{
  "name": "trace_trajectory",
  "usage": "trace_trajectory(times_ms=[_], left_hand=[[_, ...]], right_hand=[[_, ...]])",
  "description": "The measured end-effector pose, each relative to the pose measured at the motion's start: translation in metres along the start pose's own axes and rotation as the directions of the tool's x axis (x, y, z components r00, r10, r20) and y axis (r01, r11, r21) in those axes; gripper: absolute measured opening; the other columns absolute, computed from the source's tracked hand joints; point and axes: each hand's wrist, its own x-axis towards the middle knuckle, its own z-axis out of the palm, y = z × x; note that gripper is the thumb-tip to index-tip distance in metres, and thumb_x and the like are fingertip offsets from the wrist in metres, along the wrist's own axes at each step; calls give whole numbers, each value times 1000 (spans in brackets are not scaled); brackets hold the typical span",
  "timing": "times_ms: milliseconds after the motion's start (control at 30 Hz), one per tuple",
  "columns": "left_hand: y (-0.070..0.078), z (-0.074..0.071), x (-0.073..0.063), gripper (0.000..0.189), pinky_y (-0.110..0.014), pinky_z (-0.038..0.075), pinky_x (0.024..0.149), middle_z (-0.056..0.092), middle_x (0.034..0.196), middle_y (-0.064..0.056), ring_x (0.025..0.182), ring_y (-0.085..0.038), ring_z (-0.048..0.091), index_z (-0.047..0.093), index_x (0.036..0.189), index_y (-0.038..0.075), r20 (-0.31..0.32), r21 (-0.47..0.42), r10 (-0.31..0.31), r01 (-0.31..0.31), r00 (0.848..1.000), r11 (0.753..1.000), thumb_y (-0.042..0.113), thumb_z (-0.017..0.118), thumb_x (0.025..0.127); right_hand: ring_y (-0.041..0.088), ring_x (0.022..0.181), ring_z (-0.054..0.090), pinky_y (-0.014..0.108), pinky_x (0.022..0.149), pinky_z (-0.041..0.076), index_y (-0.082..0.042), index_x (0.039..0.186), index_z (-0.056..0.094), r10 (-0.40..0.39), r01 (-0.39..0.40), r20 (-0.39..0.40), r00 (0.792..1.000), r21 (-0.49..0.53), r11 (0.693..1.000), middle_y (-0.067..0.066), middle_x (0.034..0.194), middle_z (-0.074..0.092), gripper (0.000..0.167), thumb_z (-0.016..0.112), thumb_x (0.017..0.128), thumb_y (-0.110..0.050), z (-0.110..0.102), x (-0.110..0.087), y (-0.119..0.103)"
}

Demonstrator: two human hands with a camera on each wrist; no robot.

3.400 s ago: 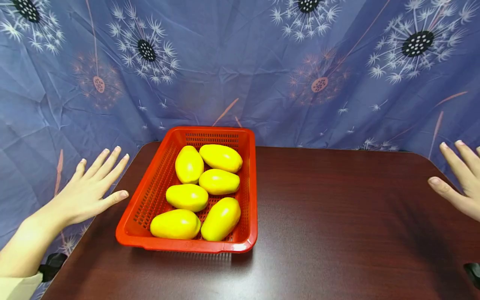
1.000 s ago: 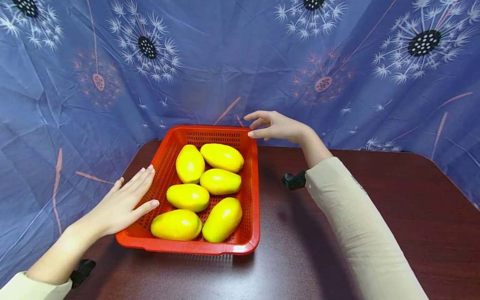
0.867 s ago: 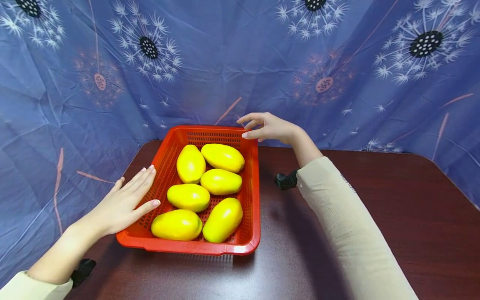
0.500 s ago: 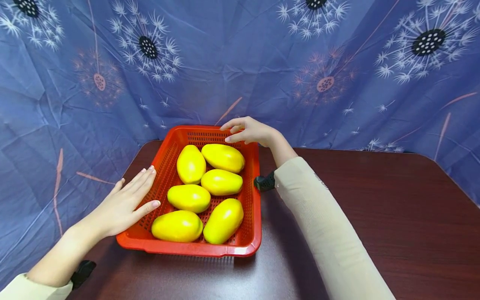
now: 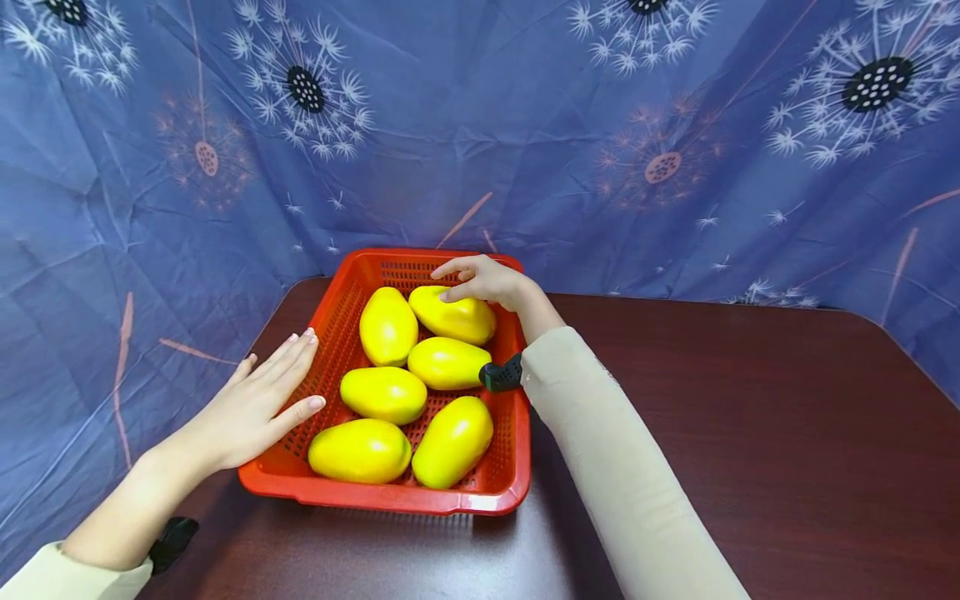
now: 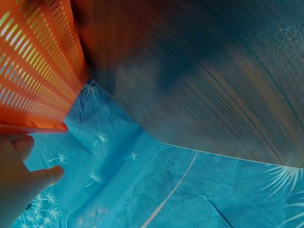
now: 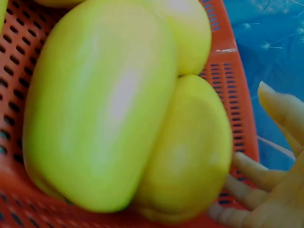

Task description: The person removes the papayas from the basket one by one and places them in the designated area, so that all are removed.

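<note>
Several smooth yellow papaya-like fruits lie in a red slotted plastic basket (image 5: 390,498). My left hand (image 5: 262,404) lies along the basket's left rim with fingers straight and thumb spread out. In the left wrist view, part of my left hand (image 6: 19,175) shows just under the rim. My right hand (image 5: 491,279) hovers over the back right of the basket, fingers loosely bent, above the back right fruit (image 5: 468,323). The right wrist view has the spread fingers of my right hand (image 7: 266,190) beside a fruit (image 7: 190,152), with nothing gripped.
The basket stands on the left part of a dark brown table (image 5: 720,400). A blue dandelion-print cloth (image 5: 450,125) hangs behind and at the left. Black wrist devices sit under both wrists; the right device (image 5: 501,373) overlaps the middle right fruit (image 5: 448,363) in the head view.
My right hand has come in from the far right, over the basket's back right corner, then lower and leftward. My left hand has moved right onto the left rim. The fruits keep their places.
</note>
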Motion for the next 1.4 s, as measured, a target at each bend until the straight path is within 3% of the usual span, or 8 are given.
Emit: trace_trajectory(times_ms=[333,533,733,1000,1200,1400], left_hand=[[-2,1,1,71,-67,11,101,16,154,-15,141,-30,10,17,149,4,-8,-6,9,-10,1000,1000,43,45,96],[-3,1,0,71,-66,10,102,15,154,-15,141,-30,9,16,149,4,-6,-14,3,-3,1000,1000,42,45,96],[-3,1,0,71,-66,9,102,15,154,-15,141,-31,9,15,149,4,-7,-16,7,-8,1000,1000,42,45,96],[-3,3,1,71,-66,9,103,15,154,-14,142,-30,9,14,149,6,-4,-18,7,-7,1000,1000,42,45,96],[-3,2,1,72,-66,10,102,15,154,-14,142,-30,9,14,149,6,3,-10,2,-2,1000,1000,43,45,96],[-3,1,2,72,-66,9,103,14,154,-14,142,-30,9,14,149,6,-2,-3,7,-7,1000,1000,43,45,96]], right_hand=[[27,127,36,40,100,36,-10,124,61,89,-88,-17,996,53,995,5,139,44,40,65,85,-2,15,10,13],[25,132,29,41,104,32,-15,129,58,130,-134,61,990,50,990,3,146,35,46,66,85,-5,15,13,12],[24,132,27,42,98,37,-21,134,54,151,-160,137,979,51,986,0,149,28,53,69,84,-8,14,12,12],[26,123,34,46,79,47,-26,133,54,184,-184,112,977,-11,983,0,149,29,53,71,83,-17,14,7,12],[27,123,36,50,78,49,-26,132,55,229,-231,65,971,22,973,1,148,29,49,67,86,-14,13,8,9],[29,128,29,54,80,47,-33,138,46,243,-246,159,957,0,969,0,152,20,59,68,85,-16,14,7,8]])
